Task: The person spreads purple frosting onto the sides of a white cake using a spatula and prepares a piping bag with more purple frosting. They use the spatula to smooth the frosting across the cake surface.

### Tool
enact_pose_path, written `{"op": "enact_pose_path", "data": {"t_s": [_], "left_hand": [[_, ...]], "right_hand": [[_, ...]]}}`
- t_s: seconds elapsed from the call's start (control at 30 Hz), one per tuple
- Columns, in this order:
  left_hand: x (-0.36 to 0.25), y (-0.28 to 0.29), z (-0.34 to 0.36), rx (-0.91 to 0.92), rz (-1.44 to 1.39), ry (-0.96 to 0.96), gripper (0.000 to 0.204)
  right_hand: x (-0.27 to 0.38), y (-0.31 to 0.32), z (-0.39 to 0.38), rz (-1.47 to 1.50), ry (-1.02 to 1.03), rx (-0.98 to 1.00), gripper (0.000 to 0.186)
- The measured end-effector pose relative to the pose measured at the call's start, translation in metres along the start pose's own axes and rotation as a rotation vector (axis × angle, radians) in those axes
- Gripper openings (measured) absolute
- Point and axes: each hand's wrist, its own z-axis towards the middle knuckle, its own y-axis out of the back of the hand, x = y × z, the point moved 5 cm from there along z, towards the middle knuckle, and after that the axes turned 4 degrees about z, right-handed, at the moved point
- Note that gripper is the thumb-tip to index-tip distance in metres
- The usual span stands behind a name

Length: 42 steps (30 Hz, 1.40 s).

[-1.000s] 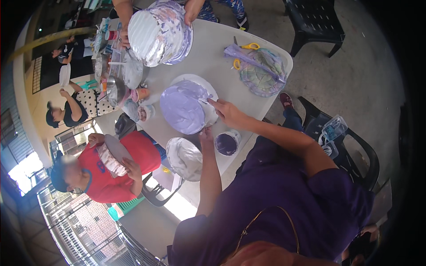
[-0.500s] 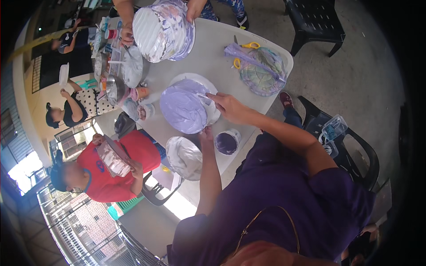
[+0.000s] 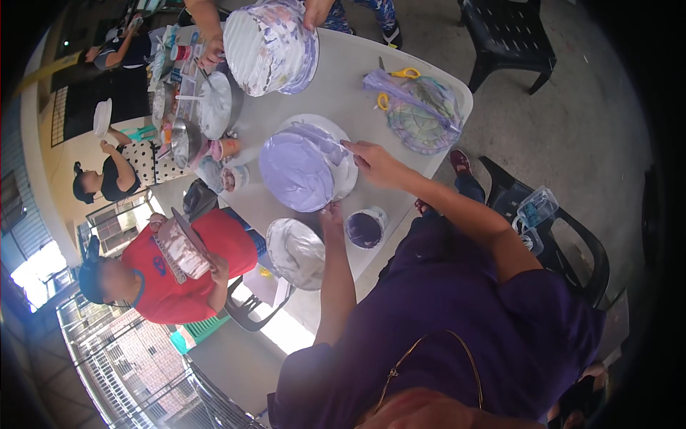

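Note:
A round cake (image 3: 296, 170) coated in pale purple frosting is tilted over the table, with a white board (image 3: 349, 175) under it. My left hand (image 3: 331, 214) grips the board's near edge, its fingers partly hidden by the cake. My right hand (image 3: 373, 163) is closed on the handle of a spatula (image 3: 344, 146), whose blade rests along the cake's right side. Close by my left forearm stands a tub of purple frosting (image 3: 366, 227). To the left of that forearm is a bowl of white frosting (image 3: 295, 254).
Scissors with yellow handles (image 3: 407, 73) and a crumpled purple-green plastic bag (image 3: 421, 118) lie at the table's far right. Across the table, another person's hands hold a tall frosted cake (image 3: 271, 50). A person in red (image 3: 214, 264) holds a cake at left. Black chairs (image 3: 507, 43) stand at right.
My right hand and the spatula have moved slightly right along the cake's side. The cake has turned or tilted a little. The co-worker's tall cake has shifted slightly right.

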Motion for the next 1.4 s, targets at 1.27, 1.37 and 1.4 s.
{"op": "enact_pose_path", "data": {"t_s": [1.27, 1.37, 1.4], "left_hand": [[-0.016, -0.048, -0.048, 0.350, 1.096, -0.389, 0.030], [-0.017, -0.045, -0.043, 0.348, 1.382, -0.440, 0.030], [-0.014, -0.040, -0.035, 0.332, 0.826, -0.303, 0.030]], "right_hand": [[-0.031, -0.051, -0.015, 0.071, 0.000, -0.076, 0.041], [-0.041, -0.048, -0.013, 0.074, -0.088, -0.112, 0.048], [-0.047, -0.048, -0.012, 0.043, -0.074, -0.147, 0.047]]}}
